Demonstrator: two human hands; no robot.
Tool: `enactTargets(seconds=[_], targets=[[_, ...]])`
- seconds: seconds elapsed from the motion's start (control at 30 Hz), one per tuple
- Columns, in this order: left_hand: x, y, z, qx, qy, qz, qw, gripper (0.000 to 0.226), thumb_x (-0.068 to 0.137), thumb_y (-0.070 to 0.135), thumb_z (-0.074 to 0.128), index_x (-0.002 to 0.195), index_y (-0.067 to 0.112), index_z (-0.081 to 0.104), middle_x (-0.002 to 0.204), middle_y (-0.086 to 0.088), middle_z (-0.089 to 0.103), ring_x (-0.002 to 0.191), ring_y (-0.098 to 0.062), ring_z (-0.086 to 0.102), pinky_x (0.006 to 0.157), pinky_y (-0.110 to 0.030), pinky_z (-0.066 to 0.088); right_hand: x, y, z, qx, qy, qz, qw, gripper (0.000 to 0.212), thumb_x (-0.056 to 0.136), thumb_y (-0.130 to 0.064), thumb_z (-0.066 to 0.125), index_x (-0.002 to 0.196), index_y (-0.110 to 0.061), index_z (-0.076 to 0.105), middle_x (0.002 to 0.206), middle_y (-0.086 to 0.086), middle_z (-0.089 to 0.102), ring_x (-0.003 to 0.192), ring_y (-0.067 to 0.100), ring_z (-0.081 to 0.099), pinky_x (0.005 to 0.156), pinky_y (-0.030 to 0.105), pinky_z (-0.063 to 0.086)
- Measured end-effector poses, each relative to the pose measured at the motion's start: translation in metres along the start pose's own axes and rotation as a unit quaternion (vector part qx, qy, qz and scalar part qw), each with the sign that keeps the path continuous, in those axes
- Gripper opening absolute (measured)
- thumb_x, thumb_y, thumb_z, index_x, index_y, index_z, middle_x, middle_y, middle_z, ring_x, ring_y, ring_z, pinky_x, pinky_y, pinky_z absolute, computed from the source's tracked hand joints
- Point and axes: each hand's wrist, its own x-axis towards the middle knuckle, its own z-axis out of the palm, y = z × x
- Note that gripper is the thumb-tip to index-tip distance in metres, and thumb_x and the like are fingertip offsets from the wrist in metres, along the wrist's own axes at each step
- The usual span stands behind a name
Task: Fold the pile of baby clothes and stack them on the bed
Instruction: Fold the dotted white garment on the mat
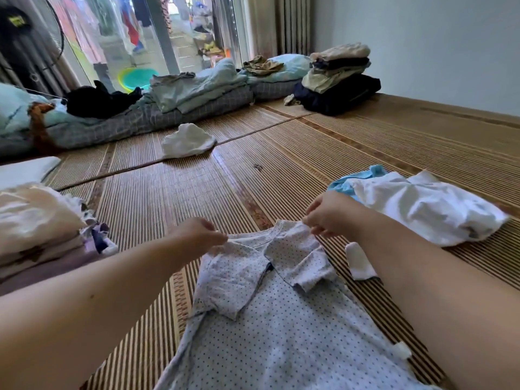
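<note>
Blue-dotted garment (270, 319) lies near-to-far, neck away, left hand (197, 235) and right hand (329, 212) pinching shoulders.

Pale blue cotton baby garment (281, 319): small dark dots all over. Woven bamboo mat (197, 192): tan with brown stripes. Crumpled cotton top (422, 209) plain white; bunched sky-blue cloth (342, 187); folded quilt (157, 119) grey check.

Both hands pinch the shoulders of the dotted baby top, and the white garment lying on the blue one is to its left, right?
Not quite: the head view shows the white garment on the blue garment to the right of the dotted top. Left hand and right hand do pinch its shoulders.
</note>
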Motion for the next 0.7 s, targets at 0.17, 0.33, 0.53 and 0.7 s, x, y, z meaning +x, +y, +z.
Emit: enactTargets(seconds=[0.17,0.33,0.53,0.7], targets=[[0.020,-0.017,0.007,0.008,0.031,-0.082,0.996,0.045,0.081,0.033,0.074,0.109,-0.001,0.062,0.100,-0.010,0.051,0.095,-0.026,0.056,0.091,-0.033,0.045,0.018,0.014,0.023,-0.131,-0.020,0.047,0.990,0.049,0.074,-0.039,0.078,0.098,0.001,0.063,0.089,0.009,0.064,0.077,0.019,0.059,0.060,0.028,0.047],[0.034,-0.020,0.001,-0.064,0.014,-0.106,0.992,0.030,0.082,0.023,0.073,0.097,-0.001,0.063,0.086,-0.009,0.059,0.065,-0.016,0.053,0.057,-0.026,0.049,0.031,0.009,0.038,-0.093,0.030,0.010,0.995,0.019,0.080,-0.022,0.073,0.089,-0.007,0.067,0.091,0.010,0.069,0.080,0.020,0.065,0.064,0.031,0.053],[0.002,-0.021,-0.037,-0.223,0.042,0.028,0.973,0.021,0.089,0.012,0.064,0.108,0.005,0.062,0.089,-0.010,0.064,0.071,-0.015,0.057,0.055,-0.024,0.043,0.022,-0.015,0.015,0.034,0.106,-0.120,0.987,0.024,0.079,-0.021,0.076,0.093,-0.022,0.056,0.098,0.004,0.065,0.092,0.023,0.063,0.082,0.044,0.055],[-0.076,-0.055,-0.032,-0.220,0.052,0.117,0.967,0.020,0.085,-0.001,0.063,0.090,0.017,0.072,0.084,-0.006,0.072,0.076,-0.015,0.063,0.062,-0.024,0.048,-0.039,-0.020,-0.003,0.003,-0.016,-0.216,0.976,0.016,0.081,-0.007,0.071,0.086,-0.022,0.066,0.087,0.000,0.070,0.083,0.014,0.068,0.071,0.026,0.058]])
